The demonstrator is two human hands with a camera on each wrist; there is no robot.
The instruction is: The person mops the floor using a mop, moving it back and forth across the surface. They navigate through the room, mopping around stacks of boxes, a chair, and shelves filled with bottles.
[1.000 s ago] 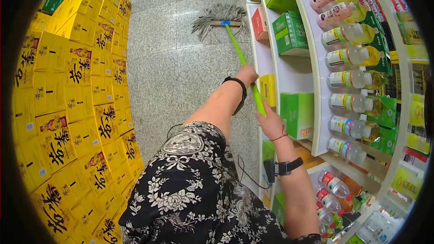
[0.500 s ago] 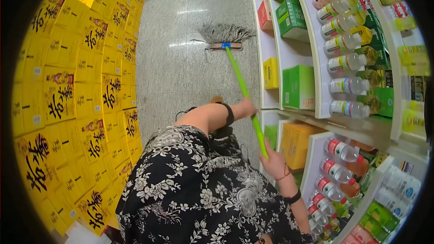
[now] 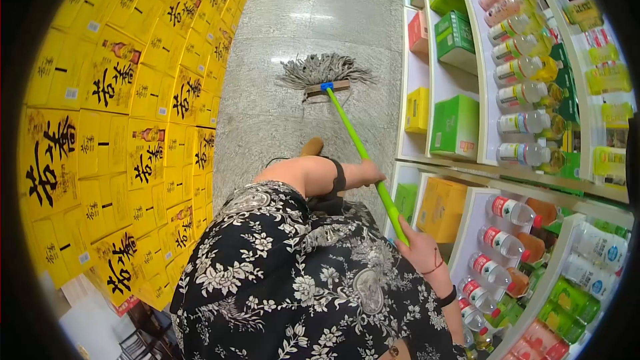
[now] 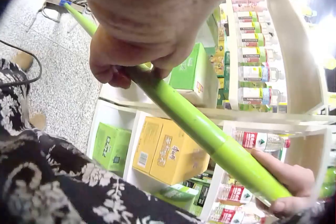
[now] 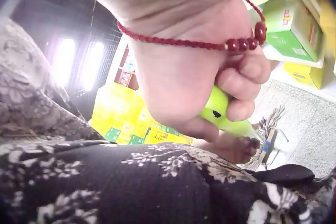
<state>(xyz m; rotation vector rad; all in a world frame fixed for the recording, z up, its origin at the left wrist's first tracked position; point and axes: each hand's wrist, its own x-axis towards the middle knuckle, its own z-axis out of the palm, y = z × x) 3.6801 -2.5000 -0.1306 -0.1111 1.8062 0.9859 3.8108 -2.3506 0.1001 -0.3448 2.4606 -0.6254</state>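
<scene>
A mop with grey strands (image 3: 323,68) lies on the speckled floor, its strands fanned out beyond the wooden bar. From the bar's blue clamp a bright green handle (image 3: 347,127) slants toward the body. The left hand (image 3: 363,173) grips the handle partway along; in the left wrist view this hand (image 4: 136,45) has its fingers curled round the pole (image 4: 194,127). Higher up, the right hand (image 3: 419,248), with a red cord bracelet, holds the handle near its top end. The right wrist view shows this hand's (image 5: 184,82) fingers wrapped round the green end (image 5: 216,103).
Stacked yellow cartons (image 3: 100,140) line the left side of the aisle. White shelves (image 3: 490,120) with bottles (image 3: 523,154) and green boxes (image 3: 455,127) stand close on the right. A brown shoe (image 3: 311,147) shows between the mop and the floral clothing.
The mop head is closer to the body, and both hands are lower in the head view, still gripping the handle. The shelves and cartons have shifted in view, and a shoe has appeared.
</scene>
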